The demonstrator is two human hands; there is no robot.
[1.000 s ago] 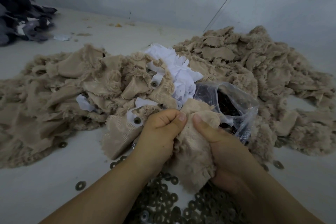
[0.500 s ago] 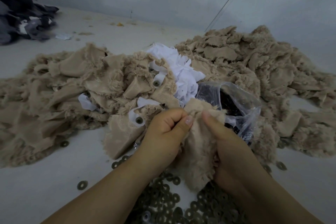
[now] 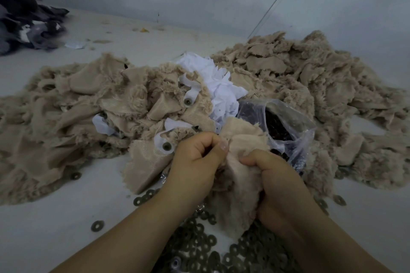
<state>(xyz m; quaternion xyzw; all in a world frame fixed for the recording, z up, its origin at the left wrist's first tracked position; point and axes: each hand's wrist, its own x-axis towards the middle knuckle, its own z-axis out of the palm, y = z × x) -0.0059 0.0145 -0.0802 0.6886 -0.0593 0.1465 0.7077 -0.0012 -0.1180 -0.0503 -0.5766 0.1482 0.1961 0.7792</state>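
Right hand (image 3: 280, 180) has slid lower on the plush piece (image 3: 241, 137); I see its fingers and left hand (image 3: 197, 162) clamped on it, above washers (image 3: 206, 239) by the tabletop (image 3: 66, 217) near edge

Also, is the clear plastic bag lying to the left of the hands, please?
No, the plastic bag sits just beyond the right hand.

A plush fabric piece (image 3: 239, 188) is held between the left hand (image 3: 197, 162) and the right hand (image 3: 275, 182), above washers (image 3: 199, 246) scattered on the near table (image 3: 40, 239). A plastic bag (image 3: 288, 117) is located just behind the right hand. The left fabric heap (image 3: 77, 113) and the right fabric heap (image 3: 310, 86) are spread behind.
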